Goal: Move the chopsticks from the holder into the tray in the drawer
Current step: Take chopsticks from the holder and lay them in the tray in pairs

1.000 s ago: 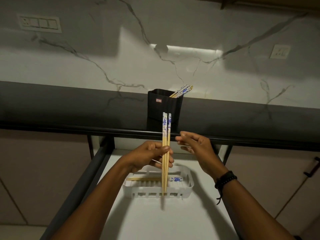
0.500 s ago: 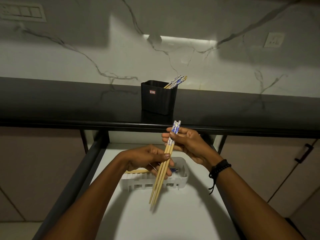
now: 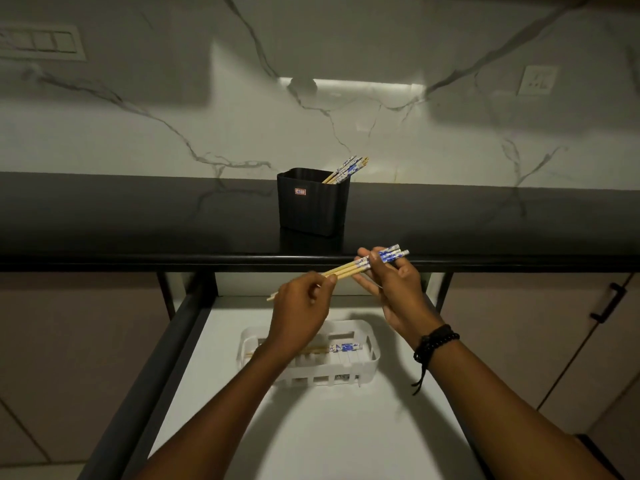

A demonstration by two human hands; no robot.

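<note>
A small bundle of wooden chopsticks (image 3: 346,268) with blue-and-white patterned ends is held almost level above the open drawer. My left hand (image 3: 299,313) pinches the plain tips; my right hand (image 3: 391,285) grips the patterned end. Below them a white slotted tray (image 3: 372,356) rests on the drawer floor, with chopsticks (image 3: 343,347) lying in it, partly hidden by my left wrist. The black holder (image 3: 311,206) stands on the dark counter with several chopsticks (image 3: 348,168) leaning out at its right corner.
The open drawer (image 3: 311,427) has a white floor and a dark left side rail (image 3: 145,372). The black counter edge (image 3: 138,261) runs across just behind my hands. Closed cabinet fronts flank the drawer; one at the right carries a black handle (image 3: 607,303).
The held chopsticks have swung from upright to nearly horizontal. My right hand has closed on their patterned end, and both hands have risen slightly above the tray.
</note>
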